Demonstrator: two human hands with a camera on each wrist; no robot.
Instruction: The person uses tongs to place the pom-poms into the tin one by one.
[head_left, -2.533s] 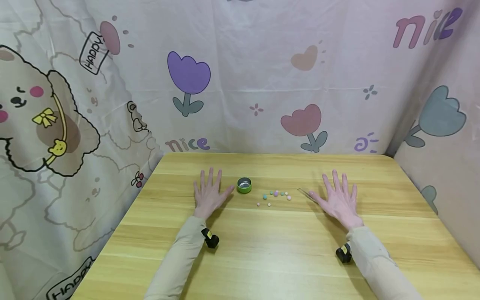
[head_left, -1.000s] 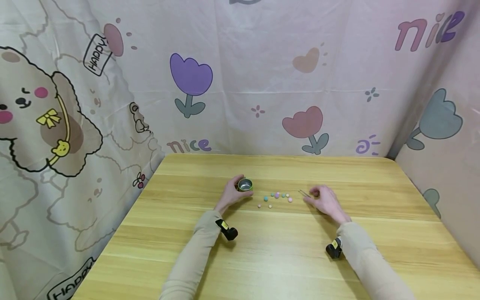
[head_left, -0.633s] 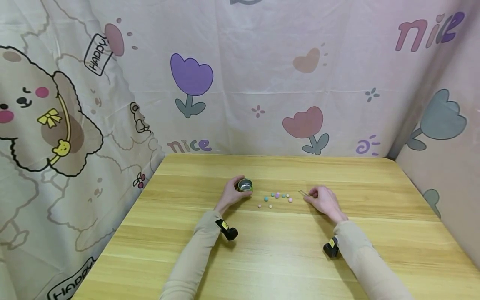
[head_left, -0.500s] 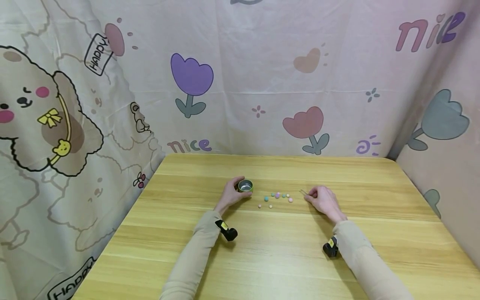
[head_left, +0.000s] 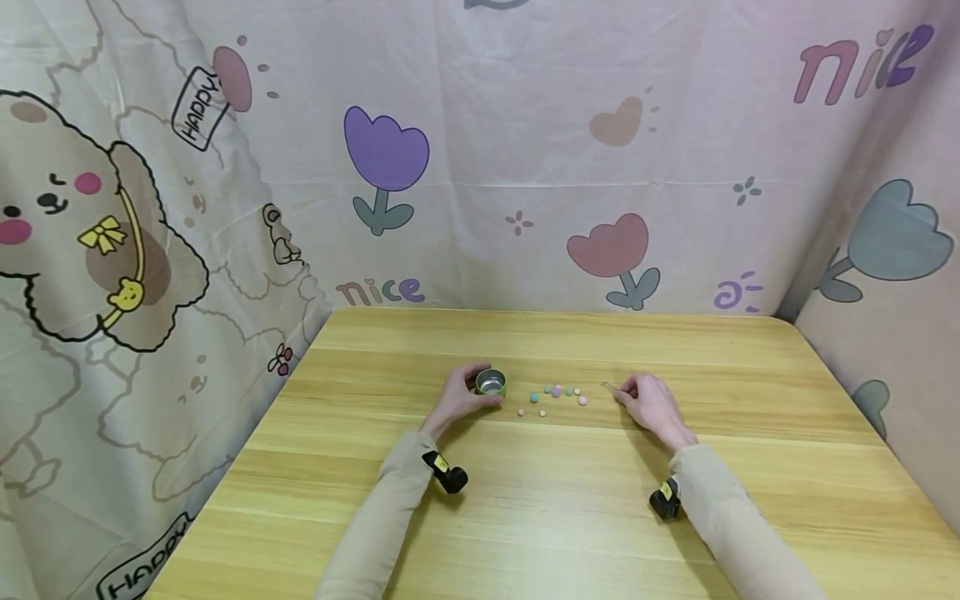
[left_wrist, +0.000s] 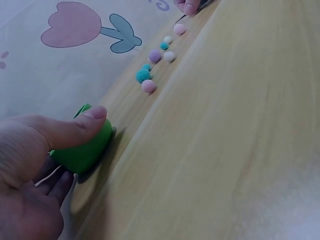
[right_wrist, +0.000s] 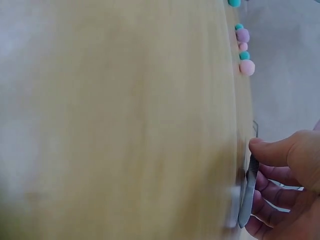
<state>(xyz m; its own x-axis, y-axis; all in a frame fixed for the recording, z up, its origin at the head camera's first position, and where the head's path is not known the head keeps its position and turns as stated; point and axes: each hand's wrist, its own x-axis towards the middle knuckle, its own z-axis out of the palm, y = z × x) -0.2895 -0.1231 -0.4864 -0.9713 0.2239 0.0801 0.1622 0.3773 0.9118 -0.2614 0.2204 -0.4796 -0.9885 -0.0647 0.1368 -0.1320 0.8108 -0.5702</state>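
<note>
My left hand [head_left: 453, 400] grips a small round tin [head_left: 491, 383], green outside and bare metal inside, with its opening facing up. In the left wrist view the thumb lies across the green wall [left_wrist: 89, 154] of the tin, fingers on the far side. My right hand [head_left: 652, 410] pinches metal tweezers [right_wrist: 248, 192] between thumb and fingers; their thin tips point left in the head view. Between the hands lie several small pom-poms, among them a purple pom-pom [head_left: 557, 391], a teal pom-pom [left_wrist: 143, 75] and a pale pink pom-pom [right_wrist: 247, 67].
Everything sits on a light wood-grain table [head_left: 525, 508]. A printed cloth [head_left: 495, 108] with flowers and a bear hangs behind and along the sides. Each sleeve carries a black wrist camera, the left camera [head_left: 447, 475] and the right camera [head_left: 664, 502].
Both hands lay spread flat at first; the left has since gripped the tin and shifted it slightly toward me. The right has taken the tweezers between its fingers. The pom-poms keep their arrangement.
</note>
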